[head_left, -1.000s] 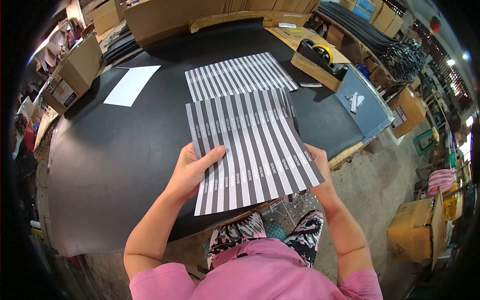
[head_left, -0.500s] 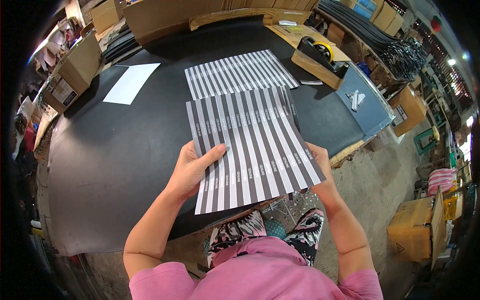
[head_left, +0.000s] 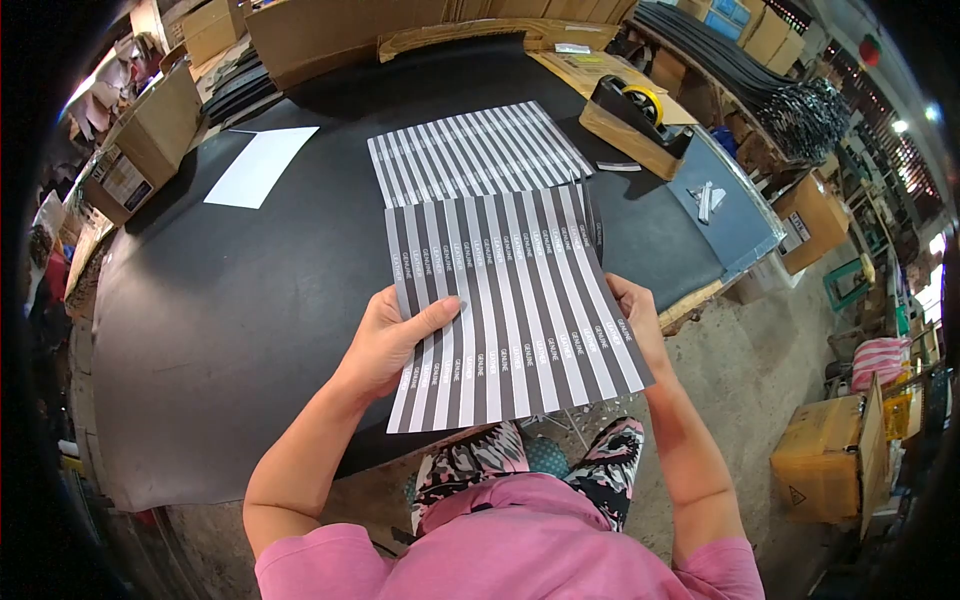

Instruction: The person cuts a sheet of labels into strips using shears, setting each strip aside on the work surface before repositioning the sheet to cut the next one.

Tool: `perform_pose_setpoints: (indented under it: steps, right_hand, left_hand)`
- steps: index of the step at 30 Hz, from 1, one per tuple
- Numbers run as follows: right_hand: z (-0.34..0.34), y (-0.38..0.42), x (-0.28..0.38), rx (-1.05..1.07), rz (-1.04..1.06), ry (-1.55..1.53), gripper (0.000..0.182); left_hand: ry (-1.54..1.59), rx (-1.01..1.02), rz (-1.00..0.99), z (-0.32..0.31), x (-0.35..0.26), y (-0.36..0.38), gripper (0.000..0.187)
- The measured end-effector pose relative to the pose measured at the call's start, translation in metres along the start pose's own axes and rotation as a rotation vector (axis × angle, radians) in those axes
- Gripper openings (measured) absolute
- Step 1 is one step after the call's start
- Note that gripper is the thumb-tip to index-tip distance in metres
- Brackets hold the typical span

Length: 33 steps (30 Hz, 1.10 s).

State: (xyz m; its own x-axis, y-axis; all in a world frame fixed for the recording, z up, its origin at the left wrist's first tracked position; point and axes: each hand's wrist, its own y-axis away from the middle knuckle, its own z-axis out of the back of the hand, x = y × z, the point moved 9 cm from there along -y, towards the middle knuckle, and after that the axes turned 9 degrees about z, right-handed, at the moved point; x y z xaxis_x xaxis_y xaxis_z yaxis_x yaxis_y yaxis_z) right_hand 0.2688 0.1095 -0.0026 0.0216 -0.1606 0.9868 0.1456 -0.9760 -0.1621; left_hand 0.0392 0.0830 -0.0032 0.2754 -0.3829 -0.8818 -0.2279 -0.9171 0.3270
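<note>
Striped grey-and-white sheets (head_left: 520, 310) printed "GENUINE LEATHER" are held above the table's front edge. My left hand (head_left: 395, 335) grips their left side, thumb on top and the other fingers hidden beneath. At the right edge, my right hand (head_left: 638, 315) is wrapped round the side, its fingertips mostly behind the sheets. A dark edge of another sheet shows at the upper right of the held ones. Just beyond, more striped sheets (head_left: 475, 150) lie flat on the black table (head_left: 220, 330).
White paper (head_left: 262, 168) lies at the table's left. A tape dispenser (head_left: 640, 115) with yellow tape stands back right, near small metal pieces (head_left: 708, 200) on a grey board. Cardboard boxes (head_left: 145, 150) line the left; another box (head_left: 820, 455) sits on the floor at right.
The upper edge of the held sheets has shifted slightly right and down, and they lie flatter. Both hands keep hold of them; my right hand has moved up a little.
</note>
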Motion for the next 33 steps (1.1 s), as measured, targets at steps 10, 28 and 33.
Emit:
perform_pose_setpoints:
  steps: [10, 28, 33]
  right_hand:
    - [0.0017, -0.0022, 0.0014, 0.005, 0.006, 0.085, 0.028]
    - [0.0022, -0.0010, 0.0002, -0.062, 0.011, 0.064, 0.026]
    - [0.0049, -0.0016, -0.0026, -0.052, 0.013, 0.108, 0.024]
  left_hand:
    - [0.008, 0.002, 0.030, -0.0003, 0.0035, 0.0000, 0.029]
    - [-0.001, 0.009, 0.030, -0.0022, 0.0023, 0.0009, 0.031]
    - [0.003, 0.013, 0.037, -0.0023, 0.0026, 0.0002, 0.030]
